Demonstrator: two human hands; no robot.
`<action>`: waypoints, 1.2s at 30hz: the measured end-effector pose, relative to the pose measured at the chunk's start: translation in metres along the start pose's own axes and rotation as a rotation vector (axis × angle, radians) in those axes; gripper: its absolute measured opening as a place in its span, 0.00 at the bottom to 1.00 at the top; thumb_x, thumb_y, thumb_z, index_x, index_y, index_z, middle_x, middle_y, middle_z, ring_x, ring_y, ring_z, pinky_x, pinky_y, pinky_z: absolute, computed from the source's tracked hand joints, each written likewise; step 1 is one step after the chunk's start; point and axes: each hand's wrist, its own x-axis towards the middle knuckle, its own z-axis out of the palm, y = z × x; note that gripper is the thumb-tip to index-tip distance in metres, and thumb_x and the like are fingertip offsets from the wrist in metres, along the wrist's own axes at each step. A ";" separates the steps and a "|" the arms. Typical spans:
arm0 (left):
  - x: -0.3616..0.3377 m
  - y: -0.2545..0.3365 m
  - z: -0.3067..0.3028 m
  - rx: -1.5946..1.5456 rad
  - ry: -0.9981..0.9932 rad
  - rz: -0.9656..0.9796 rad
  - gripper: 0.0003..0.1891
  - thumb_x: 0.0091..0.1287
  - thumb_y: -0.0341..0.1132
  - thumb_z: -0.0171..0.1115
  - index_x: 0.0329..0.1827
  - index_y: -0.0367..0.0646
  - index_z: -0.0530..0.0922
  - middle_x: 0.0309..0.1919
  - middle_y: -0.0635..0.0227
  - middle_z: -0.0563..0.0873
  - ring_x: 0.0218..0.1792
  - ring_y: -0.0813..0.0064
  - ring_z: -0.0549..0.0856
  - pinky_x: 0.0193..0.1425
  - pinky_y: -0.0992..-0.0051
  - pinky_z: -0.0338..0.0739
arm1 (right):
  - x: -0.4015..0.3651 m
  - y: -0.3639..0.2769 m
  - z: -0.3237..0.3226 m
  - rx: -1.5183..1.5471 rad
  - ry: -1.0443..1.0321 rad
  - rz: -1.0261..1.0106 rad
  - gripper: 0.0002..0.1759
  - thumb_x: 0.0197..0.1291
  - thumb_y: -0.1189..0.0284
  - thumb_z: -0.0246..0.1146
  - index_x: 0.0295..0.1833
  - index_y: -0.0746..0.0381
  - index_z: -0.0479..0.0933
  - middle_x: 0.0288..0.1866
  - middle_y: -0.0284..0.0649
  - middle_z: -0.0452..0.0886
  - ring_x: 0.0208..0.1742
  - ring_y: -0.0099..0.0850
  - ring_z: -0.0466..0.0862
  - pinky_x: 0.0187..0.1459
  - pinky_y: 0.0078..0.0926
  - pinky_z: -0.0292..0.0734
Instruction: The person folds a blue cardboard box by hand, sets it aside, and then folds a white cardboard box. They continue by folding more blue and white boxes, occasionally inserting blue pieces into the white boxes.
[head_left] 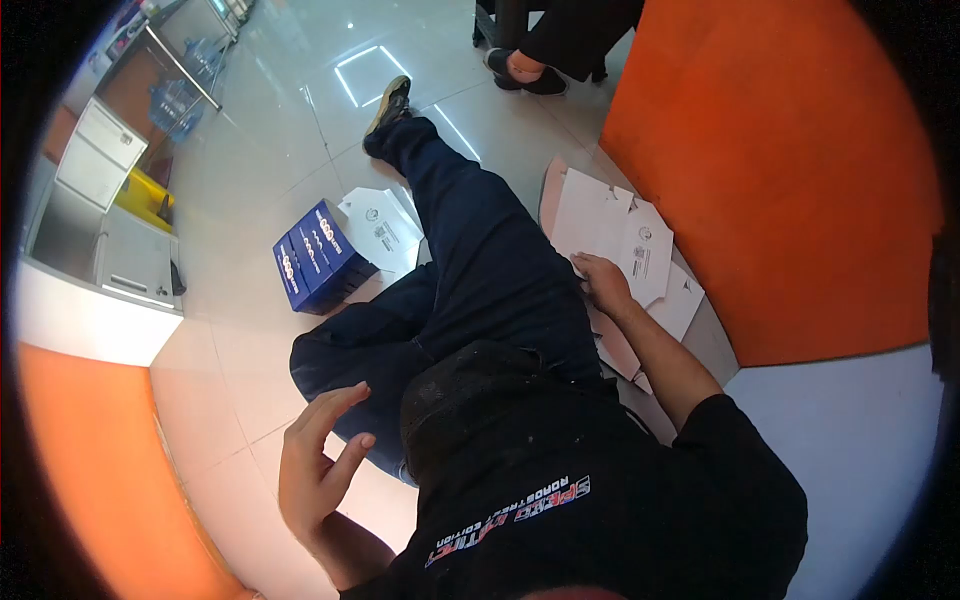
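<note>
My left hand (322, 462) is raised beside my left knee, its thumb apart from the fingers and nothing in it. My right hand (605, 286) reaches down beside my right thigh, its curled fingers on a flattened white cardboard box (600, 225) in a pile on the floor. Printed marks show on the white side; the fingertips are only partly visible. A folded dark blue printed box (318, 258) stands on the floor beyond my left knee. Next to it lies another flat white cardboard piece (385, 230) with similar print, partly behind the blue box.
An orange panel (770, 180) rises to the right of the cardboard pile. Another person's shoe (530, 80) is at the far side. Water bottles (178, 108) and a white cabinet (135, 255) stand at the left. My legs (490, 240) stretch over the tiled floor (280, 130).
</note>
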 end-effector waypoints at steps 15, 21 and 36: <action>0.001 -0.021 0.008 -0.022 0.075 -0.036 0.31 0.70 0.42 0.72 0.75 0.41 0.78 0.59 0.52 0.91 0.63 0.54 0.88 0.71 0.57 0.78 | 0.006 -0.014 -0.031 0.030 0.033 0.312 0.08 0.59 0.75 0.66 0.40 0.62 0.89 0.41 0.52 0.89 0.47 0.53 0.89 0.53 0.49 0.83; -0.001 -0.031 0.009 0.004 0.077 -0.049 0.36 0.69 0.52 0.73 0.76 0.42 0.78 0.58 0.53 0.91 0.63 0.55 0.88 0.71 0.57 0.78 | 0.022 -0.020 -0.063 0.066 -0.091 0.405 0.14 0.49 0.68 0.82 0.34 0.65 0.88 0.31 0.46 0.90 0.35 0.41 0.90 0.41 0.41 0.84; 0.009 -0.022 0.011 -0.028 0.028 -0.038 0.34 0.69 0.49 0.73 0.72 0.36 0.80 0.59 0.51 0.90 0.62 0.56 0.88 0.71 0.57 0.77 | 0.066 -0.041 -0.122 -0.020 0.001 0.319 0.09 0.69 0.65 0.69 0.49 0.57 0.80 0.43 0.49 0.90 0.49 0.52 0.88 0.50 0.50 0.80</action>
